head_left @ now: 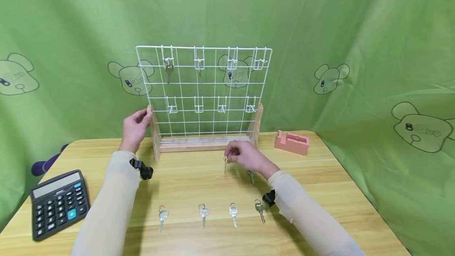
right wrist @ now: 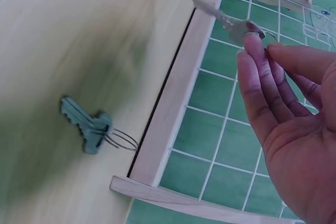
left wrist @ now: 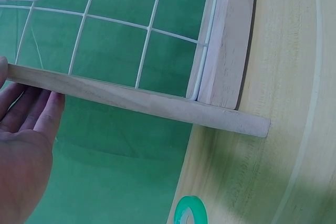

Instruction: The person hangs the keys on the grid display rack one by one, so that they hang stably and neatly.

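My left hand point(head_left: 135, 129) grips the upper end of the left wooden post point(left wrist: 142, 102) of a white wire grid rack point(head_left: 204, 147), thumb on one side and fingers on the other. Over the table, in front of the rack's base, my right hand point(head_left: 247, 156) pinches a silver key point(right wrist: 239, 30) near its ring, the blade pointing away from the fingers. Another key point(right wrist: 94, 129) with a ring lies on the table beneath the right wrist. From the rack's top-row hooks hang a brownish key point(head_left: 169, 73) at the left and a thin, edge-on key point(head_left: 200, 75) beside it.
Several keys with rings lie in a row near me, from the left key point(head_left: 162, 218) to the right key point(head_left: 260, 210). Wire hooks point(head_left: 221, 108) line the grid's lower row. A black calculator point(head_left: 60, 204) lies left; a pink tape dispenser point(head_left: 292, 143) stands back right.
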The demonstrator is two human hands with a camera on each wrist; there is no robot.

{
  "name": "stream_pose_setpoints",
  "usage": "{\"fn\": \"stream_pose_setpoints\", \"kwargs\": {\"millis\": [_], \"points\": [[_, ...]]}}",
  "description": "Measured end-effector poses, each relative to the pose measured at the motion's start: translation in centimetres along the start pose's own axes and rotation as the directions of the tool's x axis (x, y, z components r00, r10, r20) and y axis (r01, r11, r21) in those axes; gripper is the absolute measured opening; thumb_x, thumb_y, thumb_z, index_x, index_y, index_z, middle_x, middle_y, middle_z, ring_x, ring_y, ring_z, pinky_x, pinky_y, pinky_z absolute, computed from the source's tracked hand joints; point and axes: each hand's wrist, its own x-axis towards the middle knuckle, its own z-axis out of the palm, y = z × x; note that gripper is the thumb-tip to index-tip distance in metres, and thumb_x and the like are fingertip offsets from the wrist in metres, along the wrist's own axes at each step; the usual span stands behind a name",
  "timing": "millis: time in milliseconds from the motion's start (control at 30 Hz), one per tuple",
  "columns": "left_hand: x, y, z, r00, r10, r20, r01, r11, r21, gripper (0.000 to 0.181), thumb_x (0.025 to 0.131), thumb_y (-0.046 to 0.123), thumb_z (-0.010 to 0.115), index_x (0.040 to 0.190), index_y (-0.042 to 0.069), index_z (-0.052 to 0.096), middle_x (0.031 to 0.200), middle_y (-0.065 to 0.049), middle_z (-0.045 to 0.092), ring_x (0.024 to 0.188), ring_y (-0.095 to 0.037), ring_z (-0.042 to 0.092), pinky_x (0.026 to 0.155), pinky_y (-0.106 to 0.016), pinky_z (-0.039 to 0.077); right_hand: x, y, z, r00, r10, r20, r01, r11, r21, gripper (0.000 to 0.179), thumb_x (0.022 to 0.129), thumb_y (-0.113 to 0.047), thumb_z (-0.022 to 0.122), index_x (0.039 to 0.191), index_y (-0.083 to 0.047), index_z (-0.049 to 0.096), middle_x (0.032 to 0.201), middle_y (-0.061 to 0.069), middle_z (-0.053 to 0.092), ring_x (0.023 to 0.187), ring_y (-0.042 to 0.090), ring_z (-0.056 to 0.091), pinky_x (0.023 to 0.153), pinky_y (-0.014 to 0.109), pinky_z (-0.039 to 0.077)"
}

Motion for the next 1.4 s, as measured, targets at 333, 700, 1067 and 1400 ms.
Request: {"fn": "stream_pose_setpoints", "kwargs": {"millis": [333, 700, 1067, 1400], "points": [[-0.1, 0.1, 0.0, 1.0, -0.005, 0.0, 0.005, 1.0, -0.003, 0.051, 0.102, 0.026, 0.055, 0.145, 0.003, 0.043, 0.144, -0.018, 0.048, 0.129, -0.028, 0.049, 0.106, -0.03, 0.043, -0.1, -0.8, -1.3, 0.999, -0.007, -0.043, 0.007, 1.0, 0.007, 0.011, 0.089, 0.001, 0.068, 0.1, 0.0, 0.068, 0.089, 0.006, 0.066, 0.081, 0.018, 0.062, 0.077, 0.03, 0.057], [0.0, 0.2, 0.1, 1.0, 0.005, -0.002, -0.005, 1.0, 0.002, 0.052, 0.101, 0.028, 0.056, 0.145, 0.004, 0.044, 0.144, -0.018, 0.048, 0.129, -0.028, 0.049, 0.106, -0.03, 0.043, 0.1, -2.2, -3.2, 0.993, -0.034, -0.11, 0.032, 0.999, -0.019, 0.01, 0.09, -0.001, 0.068, 0.098, -0.007, 0.068, 0.088, 0.002, 0.065, 0.082, 0.019, 0.062, 0.074, 0.032, 0.057], [-0.1, -0.1, 0.0, 1.0, 0.015, -0.001, -0.015, 1.0, 0.006, 0.05, 0.101, 0.027, 0.056, 0.144, 0.003, 0.044, 0.143, -0.019, 0.049, 0.128, -0.029, 0.05, 0.106, -0.032, 0.043, 0.5, -3.9, -5.0, 0.978, -0.085, -0.191, 0.085, 0.996, -0.006, 0.011, 0.089, -0.002, 0.07, 0.1, -0.005, 0.07, 0.091, 0.003, 0.067, 0.082, 0.019, 0.064, 0.074, 0.032, 0.059], [-0.1, 0.0, 0.0, 1.0, 0.009, -0.002, -0.009, 1.0, 0.003, 0.051, 0.101, 0.028, 0.056, 0.144, 0.003, 0.044, 0.143, -0.018, 0.049, 0.128, -0.029, 0.05, 0.106, -0.032, 0.043, 0.8, -6.5, -7.1, 0.96, -0.1, -0.26, 0.102, 0.995, -0.005, 0.013, 0.089, -0.001, 0.07, 0.101, -0.006, 0.07, 0.094, 0.004, 0.067, 0.084, 0.021, 0.066, 0.077, 0.034, 0.058]]}}
